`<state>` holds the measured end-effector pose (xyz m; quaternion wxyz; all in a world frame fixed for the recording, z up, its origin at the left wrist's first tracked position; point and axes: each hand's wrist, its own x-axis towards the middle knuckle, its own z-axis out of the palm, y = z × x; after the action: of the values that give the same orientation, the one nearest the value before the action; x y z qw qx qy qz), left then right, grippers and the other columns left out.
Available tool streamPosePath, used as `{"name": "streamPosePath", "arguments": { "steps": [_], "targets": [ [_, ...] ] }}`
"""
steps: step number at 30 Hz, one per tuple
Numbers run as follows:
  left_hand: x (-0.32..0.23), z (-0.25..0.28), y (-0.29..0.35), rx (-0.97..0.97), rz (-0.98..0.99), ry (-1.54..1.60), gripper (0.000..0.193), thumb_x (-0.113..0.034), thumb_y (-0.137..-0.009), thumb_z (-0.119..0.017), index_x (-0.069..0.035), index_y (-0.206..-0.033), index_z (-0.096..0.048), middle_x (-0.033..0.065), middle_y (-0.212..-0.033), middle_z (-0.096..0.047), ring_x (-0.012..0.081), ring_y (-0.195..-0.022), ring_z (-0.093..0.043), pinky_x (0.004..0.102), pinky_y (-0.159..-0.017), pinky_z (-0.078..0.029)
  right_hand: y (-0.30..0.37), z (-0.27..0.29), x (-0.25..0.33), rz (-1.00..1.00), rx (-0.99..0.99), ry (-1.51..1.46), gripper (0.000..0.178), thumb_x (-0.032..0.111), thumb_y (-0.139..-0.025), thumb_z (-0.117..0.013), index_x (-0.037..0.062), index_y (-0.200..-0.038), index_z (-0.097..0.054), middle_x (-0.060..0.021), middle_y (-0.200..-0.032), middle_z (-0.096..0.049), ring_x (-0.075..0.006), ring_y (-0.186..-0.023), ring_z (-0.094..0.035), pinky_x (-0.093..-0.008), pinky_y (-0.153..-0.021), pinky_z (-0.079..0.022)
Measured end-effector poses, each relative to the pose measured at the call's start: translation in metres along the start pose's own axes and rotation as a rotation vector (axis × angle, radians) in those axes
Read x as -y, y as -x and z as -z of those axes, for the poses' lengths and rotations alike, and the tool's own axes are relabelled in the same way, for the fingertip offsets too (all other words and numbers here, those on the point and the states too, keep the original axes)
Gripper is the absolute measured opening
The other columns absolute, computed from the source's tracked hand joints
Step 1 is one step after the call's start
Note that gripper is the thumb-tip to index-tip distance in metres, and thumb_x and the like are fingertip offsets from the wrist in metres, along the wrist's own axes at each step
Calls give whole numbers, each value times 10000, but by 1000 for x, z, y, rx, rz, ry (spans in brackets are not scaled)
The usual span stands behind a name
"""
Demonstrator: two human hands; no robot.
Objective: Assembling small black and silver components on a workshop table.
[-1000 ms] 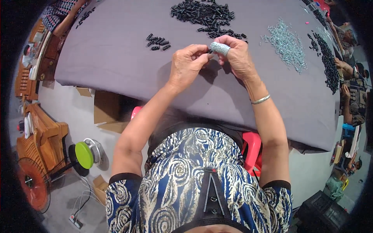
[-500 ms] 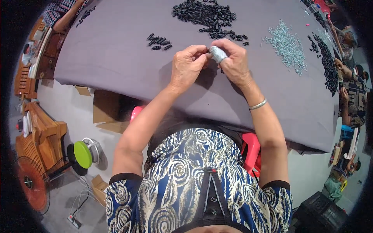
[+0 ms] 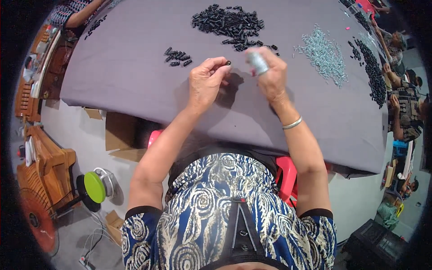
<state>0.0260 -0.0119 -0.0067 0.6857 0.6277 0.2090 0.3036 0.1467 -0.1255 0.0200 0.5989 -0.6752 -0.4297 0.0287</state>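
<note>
My left hand (image 3: 205, 84) pinches a small black cylindrical piece (image 3: 228, 63) between thumb and fingertips, above the grey-covered table (image 3: 148, 85). To its right my right hand (image 3: 270, 74) is raised and smeared by motion. A silvery-grey wrap (image 3: 258, 63) covers one of its digits, and whether anything lies in its fingers I cannot make out. A small group of black cylindrical pieces (image 3: 177, 57) lies just beyond my left hand. Farther off spreads a big heap of similar black pieces (image 3: 227, 22). Beyond my right hand is a pile of tiny silvery pieces (image 3: 325, 54).
More black pieces (image 3: 374, 74) line the table's right edge, where other people sit. Another person's arm (image 3: 85, 13) reaches in at the far left. A cardboard box (image 3: 121, 130) stands under the table. On the left floor are a fan (image 3: 36, 220) and a green round object (image 3: 95, 187).
My hands have come apart: the right has moved away from the left, which keeps the black piece. The whole view has shifted slightly.
</note>
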Motion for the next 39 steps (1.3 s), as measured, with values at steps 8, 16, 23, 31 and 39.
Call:
{"name": "streamPosePath", "arguments": {
  "steps": [8, 16, 23, 31, 39],
  "targets": [
    [-6, -3, 2, 7, 22, 24, 184, -57, -825, -672, 11, -996, -663, 51, -891, -649, 100, -718, -639, 200, -559, -493, -22, 31, -37, -232, -230, 3, 247, -27, -792, -485, 54, -964, -643, -11, -740, -649, -54, -619, -549, -217, -514, -439],
    [-8, 0, 3, 22, 22, -5, 195, -52, -840, -667, 14, -1023, -654, 42, -863, -651, 85, -702, -623, 199, -559, -488, -22, 37, -27, -77, 64, 261, 150, 10, -776, -565, 47, -887, -660, -52, -753, -624, -123, -667, -582, -276, -613, -464],
    [-8, 0, 3, 49, -2, -36, 179, -50, -842, -661, 1, -1013, -660, 20, -859, -629, 77, -708, -613, 196, -569, -486, -22, 38, -22, 68, 230, 365, 185, 3, -746, -583, 73, -899, -659, -89, -800, -591, -262, -749, -601, -335, -665, -484],
    [-4, 1, 2, 95, -68, -127, 171, -58, -845, -659, 8, -1003, -661, 25, -872, -628, 86, -727, -628, 193, -578, -485, -21, 38, -20, 95, 328, 562, 174, -2, -713, -561, 57, -854, -645, -105, -811, -587, -309, -772, -586, -395, -687, -485],
    [-8, -1, 3, 89, -37, -146, 164, -70, -849, -655, 7, -993, -669, 27, -838, -632, 78, -722, -622, 196, -579, -481, -23, 47, -19, -46, 261, 461, 161, 7, -746, -597, 41, -890, -658, -95, -810, -636, -206, -707, -613, -310, -647, -476]
  ]
}}
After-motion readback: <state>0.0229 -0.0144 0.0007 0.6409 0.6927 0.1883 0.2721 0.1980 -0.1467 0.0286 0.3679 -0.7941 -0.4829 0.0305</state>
